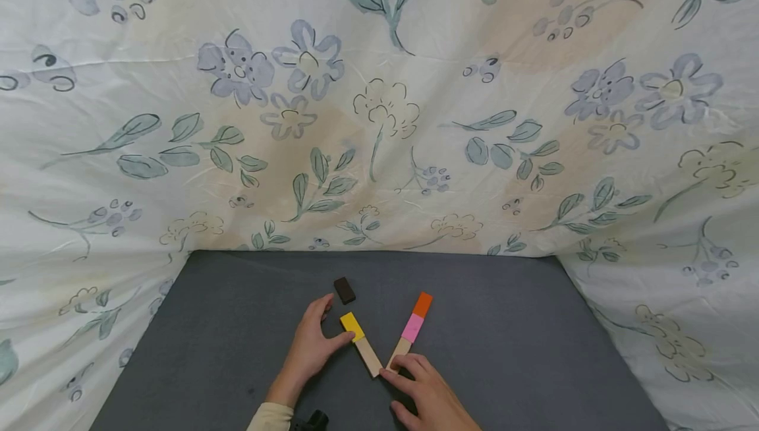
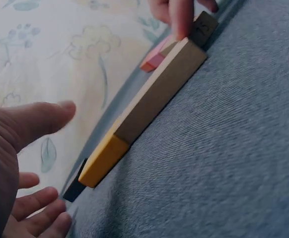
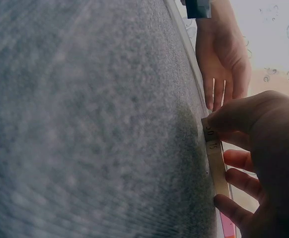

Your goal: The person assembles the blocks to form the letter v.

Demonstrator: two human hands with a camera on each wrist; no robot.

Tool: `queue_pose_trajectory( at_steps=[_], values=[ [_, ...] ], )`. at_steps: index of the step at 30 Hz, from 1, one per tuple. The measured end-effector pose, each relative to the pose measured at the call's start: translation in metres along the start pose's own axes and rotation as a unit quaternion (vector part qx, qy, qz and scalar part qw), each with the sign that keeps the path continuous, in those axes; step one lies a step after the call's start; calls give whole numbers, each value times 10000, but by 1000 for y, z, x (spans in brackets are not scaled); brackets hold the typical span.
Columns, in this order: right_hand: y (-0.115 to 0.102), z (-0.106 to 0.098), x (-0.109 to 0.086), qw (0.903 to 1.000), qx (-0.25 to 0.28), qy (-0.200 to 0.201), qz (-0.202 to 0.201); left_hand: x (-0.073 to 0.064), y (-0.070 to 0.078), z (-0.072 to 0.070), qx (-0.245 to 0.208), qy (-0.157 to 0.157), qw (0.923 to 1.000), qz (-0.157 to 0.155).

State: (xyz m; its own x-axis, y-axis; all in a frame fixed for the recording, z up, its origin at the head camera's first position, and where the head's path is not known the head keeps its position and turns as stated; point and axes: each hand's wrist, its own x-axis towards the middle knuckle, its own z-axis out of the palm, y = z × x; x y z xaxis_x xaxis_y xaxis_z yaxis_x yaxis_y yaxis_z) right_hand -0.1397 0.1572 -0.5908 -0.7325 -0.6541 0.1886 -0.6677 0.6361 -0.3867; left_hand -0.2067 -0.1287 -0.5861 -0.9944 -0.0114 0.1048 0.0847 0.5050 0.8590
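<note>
Two rows of small wooden blocks form a V. The left row joins a yellow block (image 1: 351,325) to a plain wooden block (image 1: 368,357). On the right, an orange block (image 1: 423,304), a pink block (image 1: 412,329) and another plain wooden block (image 1: 400,348) lie end to end. My right hand (image 1: 429,391) has bent fingers about that right plain block, a fingertip at the left row's near end. Printed numbers show on block ends (image 3: 213,146) in the right wrist view. My left hand (image 1: 309,346) stands spread beside the yellow block, thumb near its edge, holding nothing.
A dark brown block (image 1: 344,290) lies just beyond the yellow one, close to the left fingertips. Grey cloth covers the table (image 1: 504,325). Floral fabric (image 1: 379,121) hangs behind and along both sides. A black object (image 1: 315,420) shows by the left wrist.
</note>
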Motion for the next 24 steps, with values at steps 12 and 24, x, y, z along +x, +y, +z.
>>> queue_pose_trajectory(
  at_steps=[12, 24],
  values=[
    [2, 2, -1, 9999, 126, 22, -50, 12, -7, -11, -245, 290, 9992, -158],
    [7, 6, 0, 9995, 285, -58, -89, 25, -4, -14, -235, 312, 9990, -234]
  ],
)
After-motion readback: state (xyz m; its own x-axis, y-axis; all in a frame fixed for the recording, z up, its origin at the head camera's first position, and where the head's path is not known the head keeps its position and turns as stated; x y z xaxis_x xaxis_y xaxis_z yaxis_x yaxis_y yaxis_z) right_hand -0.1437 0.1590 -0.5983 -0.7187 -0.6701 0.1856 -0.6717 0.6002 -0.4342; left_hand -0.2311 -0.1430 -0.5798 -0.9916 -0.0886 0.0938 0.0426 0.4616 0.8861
